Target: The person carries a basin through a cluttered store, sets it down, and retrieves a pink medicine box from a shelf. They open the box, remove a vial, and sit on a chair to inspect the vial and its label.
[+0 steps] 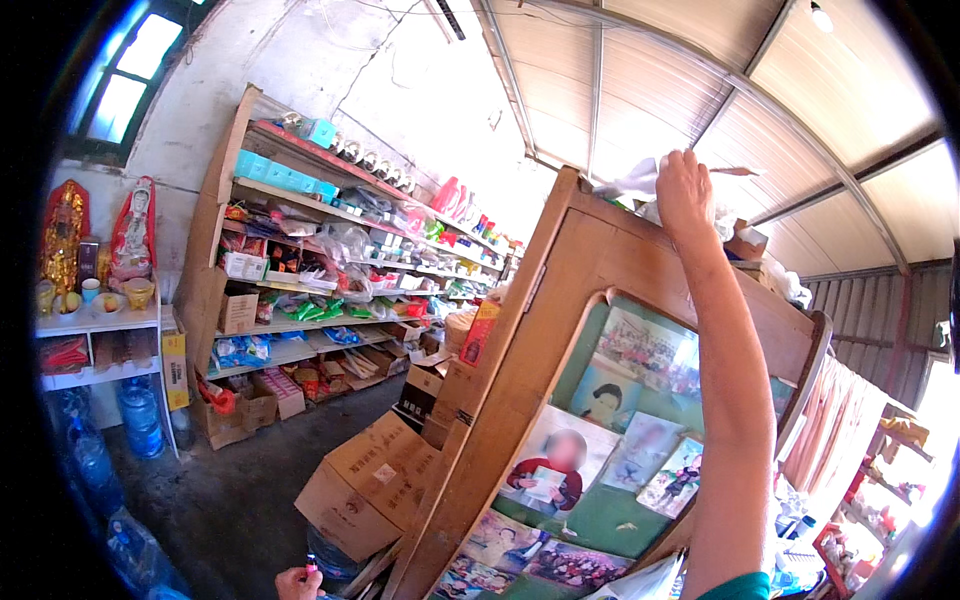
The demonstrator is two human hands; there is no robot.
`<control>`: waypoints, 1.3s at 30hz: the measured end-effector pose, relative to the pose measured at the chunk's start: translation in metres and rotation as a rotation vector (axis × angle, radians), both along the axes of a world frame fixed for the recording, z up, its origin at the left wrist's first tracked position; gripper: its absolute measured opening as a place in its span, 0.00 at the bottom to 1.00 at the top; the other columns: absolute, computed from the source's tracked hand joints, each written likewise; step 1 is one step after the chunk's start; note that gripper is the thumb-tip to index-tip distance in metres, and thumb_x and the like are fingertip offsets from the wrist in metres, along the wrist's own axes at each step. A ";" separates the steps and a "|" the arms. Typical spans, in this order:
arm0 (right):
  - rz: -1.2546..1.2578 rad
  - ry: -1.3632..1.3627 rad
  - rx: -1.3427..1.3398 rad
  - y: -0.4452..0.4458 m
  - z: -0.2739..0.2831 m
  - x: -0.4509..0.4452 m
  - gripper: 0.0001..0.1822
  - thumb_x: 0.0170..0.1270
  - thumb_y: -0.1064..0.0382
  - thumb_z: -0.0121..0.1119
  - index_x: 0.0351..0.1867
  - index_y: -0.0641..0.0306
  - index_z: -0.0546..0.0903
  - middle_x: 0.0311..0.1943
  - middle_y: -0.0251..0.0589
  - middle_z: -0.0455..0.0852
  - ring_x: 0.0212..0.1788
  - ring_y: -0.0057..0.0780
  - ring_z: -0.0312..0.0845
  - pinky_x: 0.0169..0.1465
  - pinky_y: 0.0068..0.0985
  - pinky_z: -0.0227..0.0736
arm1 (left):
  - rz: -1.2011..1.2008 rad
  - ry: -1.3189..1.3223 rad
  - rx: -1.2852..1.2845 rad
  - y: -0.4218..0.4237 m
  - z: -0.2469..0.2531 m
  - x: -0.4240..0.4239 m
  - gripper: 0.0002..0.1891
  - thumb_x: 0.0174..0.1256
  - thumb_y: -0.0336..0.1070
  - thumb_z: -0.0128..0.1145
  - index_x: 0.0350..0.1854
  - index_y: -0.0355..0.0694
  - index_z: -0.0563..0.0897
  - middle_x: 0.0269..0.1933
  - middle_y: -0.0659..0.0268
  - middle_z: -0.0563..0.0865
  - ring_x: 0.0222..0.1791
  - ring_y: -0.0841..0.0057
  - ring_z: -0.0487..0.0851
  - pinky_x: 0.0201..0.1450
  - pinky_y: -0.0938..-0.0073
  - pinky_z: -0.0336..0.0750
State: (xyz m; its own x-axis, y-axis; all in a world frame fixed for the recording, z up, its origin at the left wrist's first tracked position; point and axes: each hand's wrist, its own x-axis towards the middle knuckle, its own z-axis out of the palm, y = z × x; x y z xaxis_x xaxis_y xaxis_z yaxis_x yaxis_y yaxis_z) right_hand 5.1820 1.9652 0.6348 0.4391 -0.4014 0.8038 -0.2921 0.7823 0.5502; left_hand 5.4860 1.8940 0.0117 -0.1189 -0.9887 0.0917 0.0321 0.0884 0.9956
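My right hand (686,191) is raised over the top edge of a wooden cabinet (480,390), its fingers bent downward. White paper or plastic (634,184) lies against its left side, and a thin brownish flap (739,172) sticks out to its right. The back of the hand hides whatever is under the fingers. Low in the picture, my left hand (298,583) holds a small pink item (311,568) with a dark tip, too small to name. Behind the glass of the cabinet door, several photographs (577,570) are set on a green backing (600,510).
A large cardboard box (375,480) stands left of the cabinet, by the dark floor (240,495). Long shelves (300,337) of packaged goods line the wall. Blue water jugs (141,420) stand at left below figurines (135,232). A pink curtain (840,427) hangs at right.
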 end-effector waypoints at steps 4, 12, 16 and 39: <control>-0.001 -0.324 0.005 -0.015 -0.011 -0.021 0.10 0.50 0.66 0.52 0.33 0.64 0.80 0.37 0.42 0.74 0.48 0.35 0.68 0.48 0.29 0.65 | 0.038 0.014 0.043 -0.003 -0.010 0.007 0.16 0.55 0.42 0.57 0.18 0.33 0.78 0.13 0.69 0.75 0.14 0.86 0.70 0.17 0.80 0.65; 0.516 -0.280 -0.042 -0.001 -0.021 -0.001 0.07 0.50 0.71 0.45 0.29 0.70 0.75 0.39 0.52 0.73 0.42 0.49 0.69 0.43 0.39 0.65 | 0.064 0.117 0.137 -0.004 -0.032 0.028 0.15 0.56 0.39 0.56 0.15 0.35 0.77 0.15 0.72 0.75 0.15 0.88 0.68 0.16 0.83 0.62; 0.714 -0.370 0.045 -0.004 -0.024 0.005 0.08 0.54 0.69 0.43 0.30 0.71 0.72 0.37 0.57 0.73 0.38 0.54 0.71 0.41 0.41 0.65 | 0.036 0.104 0.110 -0.001 -0.022 0.032 0.14 0.55 0.41 0.58 0.18 0.35 0.79 0.18 0.70 0.77 0.15 0.87 0.69 0.16 0.83 0.63; 1.282 -1.945 0.215 0.146 -0.336 0.061 0.09 0.64 0.64 0.41 0.31 0.66 0.70 0.16 0.35 0.73 0.16 0.21 0.71 0.19 0.16 0.66 | -0.378 0.200 0.006 0.107 0.017 -0.005 0.07 0.55 0.27 0.54 0.35 0.30 0.78 0.32 0.66 0.80 0.32 0.84 0.78 0.34 0.86 0.73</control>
State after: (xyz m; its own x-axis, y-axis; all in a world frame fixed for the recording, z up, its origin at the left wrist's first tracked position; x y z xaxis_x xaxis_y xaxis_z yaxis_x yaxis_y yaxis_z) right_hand 5.2427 2.1112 0.2991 -0.5008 -0.7489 0.4340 -0.4925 -0.1657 -0.8544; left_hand 5.4810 2.0008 0.0287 -0.4534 -0.8796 0.1438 0.2535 0.0274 0.9670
